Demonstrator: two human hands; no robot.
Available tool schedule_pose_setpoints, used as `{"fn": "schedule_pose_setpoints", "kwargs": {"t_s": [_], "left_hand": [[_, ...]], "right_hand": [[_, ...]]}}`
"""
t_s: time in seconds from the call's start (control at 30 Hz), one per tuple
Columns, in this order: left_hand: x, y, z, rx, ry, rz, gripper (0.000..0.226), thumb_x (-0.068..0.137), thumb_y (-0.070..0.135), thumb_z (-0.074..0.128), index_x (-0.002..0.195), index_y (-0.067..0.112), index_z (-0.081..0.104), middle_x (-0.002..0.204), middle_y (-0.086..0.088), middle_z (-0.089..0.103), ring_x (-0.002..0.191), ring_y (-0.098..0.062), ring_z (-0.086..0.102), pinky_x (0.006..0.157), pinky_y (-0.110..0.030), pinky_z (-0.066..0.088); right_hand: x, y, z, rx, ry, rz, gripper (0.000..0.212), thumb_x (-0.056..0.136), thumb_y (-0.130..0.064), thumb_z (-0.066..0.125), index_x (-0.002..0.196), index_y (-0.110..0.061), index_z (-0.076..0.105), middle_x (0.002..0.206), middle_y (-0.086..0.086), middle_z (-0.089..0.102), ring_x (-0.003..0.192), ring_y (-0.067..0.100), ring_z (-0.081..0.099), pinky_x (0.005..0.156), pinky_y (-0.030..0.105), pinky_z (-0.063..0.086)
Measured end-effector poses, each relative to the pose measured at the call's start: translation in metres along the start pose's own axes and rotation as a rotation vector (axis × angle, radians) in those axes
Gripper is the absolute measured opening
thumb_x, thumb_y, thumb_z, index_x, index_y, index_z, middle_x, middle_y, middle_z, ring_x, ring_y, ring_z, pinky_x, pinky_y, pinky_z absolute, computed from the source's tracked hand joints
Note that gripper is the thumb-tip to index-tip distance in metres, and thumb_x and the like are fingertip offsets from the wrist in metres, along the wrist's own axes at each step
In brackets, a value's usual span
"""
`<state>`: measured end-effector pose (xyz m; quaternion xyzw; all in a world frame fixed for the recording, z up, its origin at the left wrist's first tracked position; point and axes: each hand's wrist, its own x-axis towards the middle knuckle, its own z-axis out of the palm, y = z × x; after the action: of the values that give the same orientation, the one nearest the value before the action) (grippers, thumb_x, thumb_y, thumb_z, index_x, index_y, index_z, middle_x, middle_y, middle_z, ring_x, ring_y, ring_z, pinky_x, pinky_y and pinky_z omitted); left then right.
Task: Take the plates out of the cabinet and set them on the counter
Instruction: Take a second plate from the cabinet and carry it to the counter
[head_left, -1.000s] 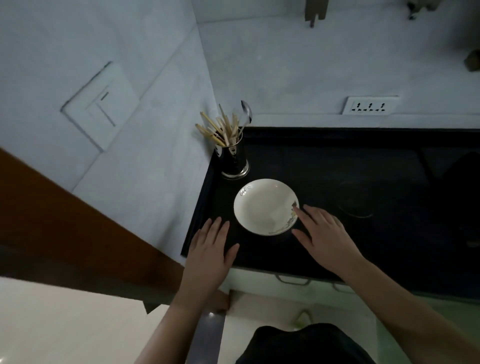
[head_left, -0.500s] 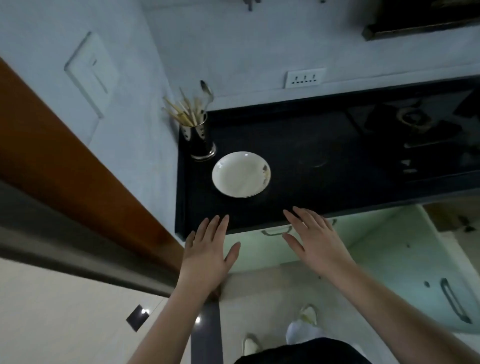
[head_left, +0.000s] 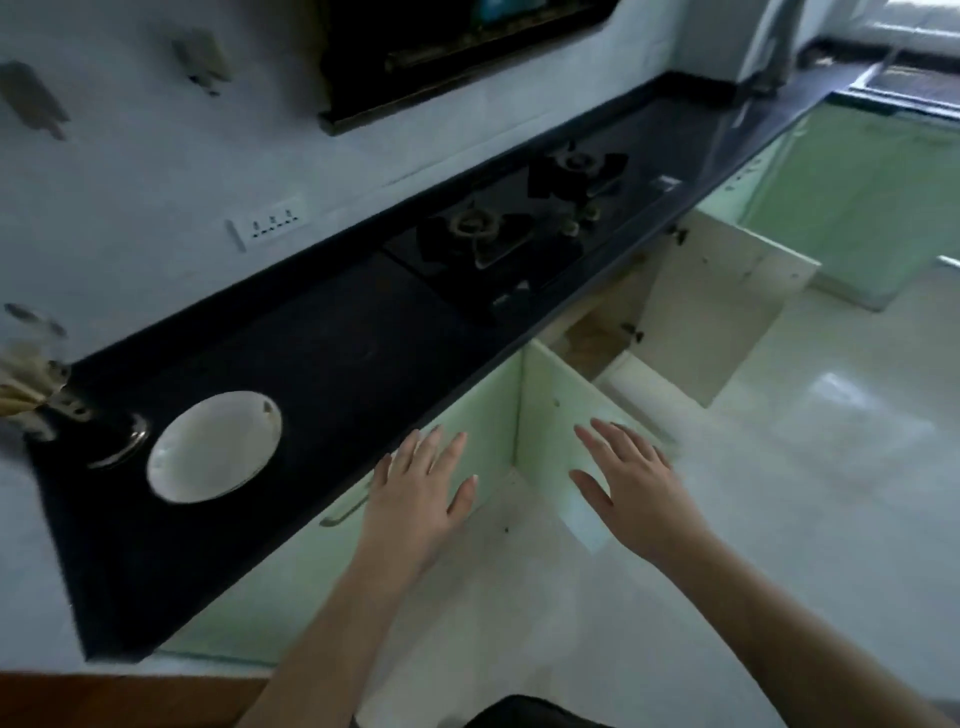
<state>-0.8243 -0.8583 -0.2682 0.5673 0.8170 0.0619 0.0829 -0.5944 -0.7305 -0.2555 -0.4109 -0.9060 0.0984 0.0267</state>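
Black counter (head_left: 332, 364) is holding one plate (head_left: 215, 447); both flat, empty hands, left hand (head_left: 418, 496) and right hand (head_left: 631, 486), should be reaching low into the open cabinet (head_left: 597, 338).

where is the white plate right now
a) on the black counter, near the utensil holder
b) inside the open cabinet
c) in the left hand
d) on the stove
a: the plate lies flat on the counter beside the utensil holder, and both the left hand and right hand are empty.

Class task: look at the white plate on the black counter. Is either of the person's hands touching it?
Apart. The head view shows bare black counter between the white plate and the left hand; the right hand is farther off, over the floor.
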Motion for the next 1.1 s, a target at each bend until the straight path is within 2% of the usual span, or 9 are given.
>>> {"fn": "schedule_pose_setpoints", "kwargs": {"t_s": [0.17,0.33,0.53,0.77,0.93,1.1], "left_hand": [[0.019,0.099,0.014,-0.007,-0.049,0.173,0.057,0.101,0.053,0.020,0.155,0.037,0.013,0.164,0.003,0.016,0.150,-0.018,0.009,0.120,-0.042,0.014],[0.022,0.192,0.033,0.004,-0.073,0.297,0.059,0.099,0.056,0.022,0.154,0.038,0.014,0.164,0.003,0.018,0.150,-0.018,0.011,0.117,-0.041,0.017],[0.020,0.273,0.057,0.013,-0.108,0.437,0.059,0.098,0.056,0.028,0.153,0.035,0.021,0.162,0.001,0.023,0.148,-0.020,0.017,0.116,-0.041,0.020],[0.059,0.320,0.072,0.024,-0.151,0.529,0.060,0.098,0.058,0.027,0.153,0.036,0.020,0.162,0.004,0.022,0.149,-0.017,0.012,0.118,-0.041,0.013],[0.114,0.352,0.079,0.035,-0.165,0.603,0.060,0.099,0.057,0.024,0.154,0.035,0.017,0.163,0.004,0.018,0.150,-0.017,0.009,0.118,-0.042,0.012],[0.171,0.380,0.084,0.044,-0.225,0.696,0.060,0.099,0.057,0.022,0.155,0.035,0.014,0.164,0.004,0.013,0.151,-0.016,0.004,0.120,-0.043,0.008]], "right_hand": [[-0.078,0.089,-0.015,0.045,0.095,0.230,0.063,0.093,-0.056,0.029,0.146,-0.023,0.038,0.149,-0.001,0.043,0.139,0.023,0.035,0.111,0.040,0.031],[-0.147,0.168,-0.024,0.075,0.129,0.412,0.064,0.094,-0.057,0.027,0.150,-0.025,0.029,0.155,0.000,0.034,0.143,0.023,0.027,0.115,0.041,0.025],[-0.194,0.227,-0.025,0.115,0.153,0.564,0.063,0.096,-0.056,0.029,0.151,-0.026,0.022,0.157,-0.002,0.029,0.145,0.020,0.021,0.117,0.038,0.018],[-0.192,0.251,-0.023,0.195,0.195,0.666,0.063,0.096,-0.056,0.027,0.151,-0.027,0.021,0.157,-0.002,0.028,0.145,0.019,0.020,0.116,0.035,0.016],[-0.180,0.273,-0.023,0.146,0.246,0.757,0.062,0.095,-0.054,0.029,0.150,-0.024,0.027,0.154,0.001,0.035,0.143,0.021,0.027,0.114,0.037,0.022],[-0.145,0.306,-0.030,0.097,0.236,0.864,0.061,0.097,-0.052,0.031,0.151,-0.024,0.024,0.156,0.000,0.031,0.145,0.021,0.023,0.116,0.036,0.019]]}}
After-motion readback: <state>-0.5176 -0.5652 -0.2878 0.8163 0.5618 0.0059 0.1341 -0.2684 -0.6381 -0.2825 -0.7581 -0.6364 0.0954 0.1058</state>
